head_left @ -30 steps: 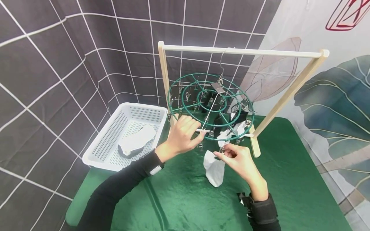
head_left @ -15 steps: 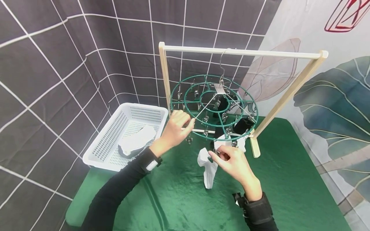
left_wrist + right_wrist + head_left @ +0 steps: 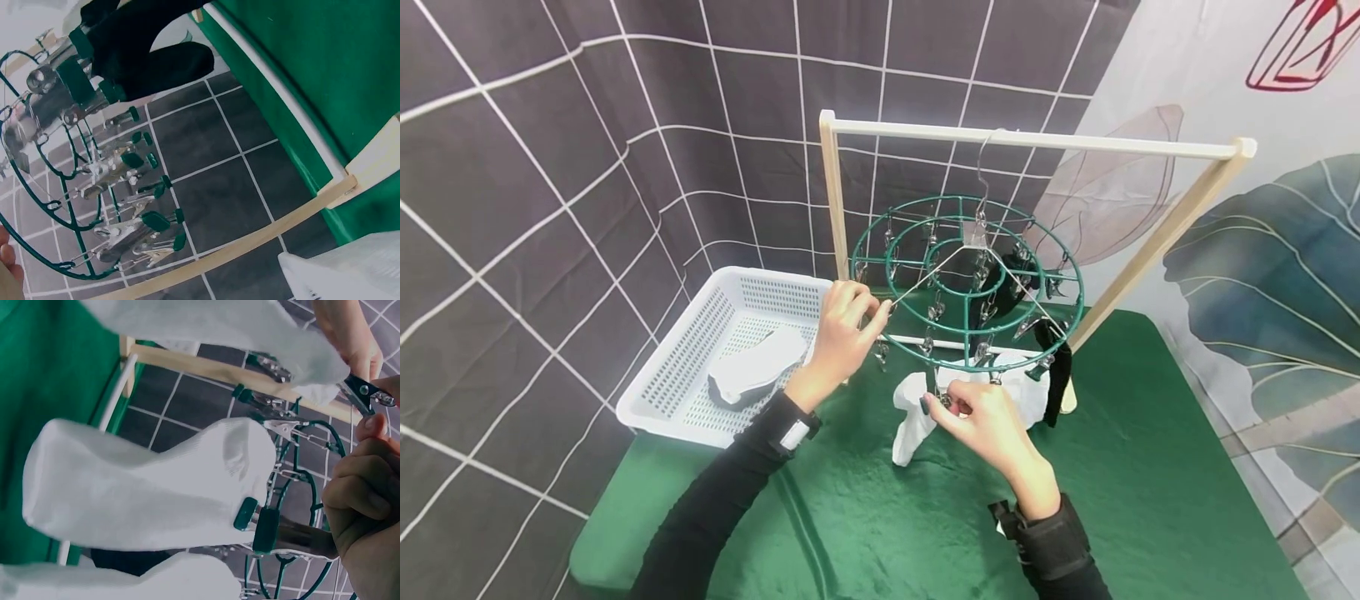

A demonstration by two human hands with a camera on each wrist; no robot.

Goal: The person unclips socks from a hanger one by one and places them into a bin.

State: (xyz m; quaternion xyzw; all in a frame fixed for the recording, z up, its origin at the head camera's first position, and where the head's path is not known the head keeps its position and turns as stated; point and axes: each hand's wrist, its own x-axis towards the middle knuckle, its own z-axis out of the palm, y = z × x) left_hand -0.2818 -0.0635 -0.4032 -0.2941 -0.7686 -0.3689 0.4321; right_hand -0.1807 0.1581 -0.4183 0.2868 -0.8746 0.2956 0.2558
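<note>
A round green clip hanger (image 3: 967, 327) hangs by its hook from the rack. My left hand (image 3: 838, 337) grips its left edge, where a white cord meets the rim. At the front my right hand (image 3: 985, 421) pinches a metal clip (image 3: 360, 394), with the end of a white sock (image 3: 250, 328) at its jaws. A second white sock (image 3: 137, 487) hangs from a clip beside that hand, and part of a third (image 3: 187, 578) shows below. Black socks (image 3: 134, 56) hang from other clips. Several bare clips (image 3: 134, 234) dangle from the rings.
A white rack (image 3: 1037, 140) with wooden legs stands on the green-covered table (image 3: 880, 533). To the left, a white perforated basket (image 3: 651, 387) holds a white and grey sock (image 3: 756, 362). A dark gridded curtain (image 3: 737, 92) hangs behind.
The hanger has turned, its front edge going left. Both hands have moved left with it, and the white sock at the right hand has swung left. Black socks have come round on the right.
</note>
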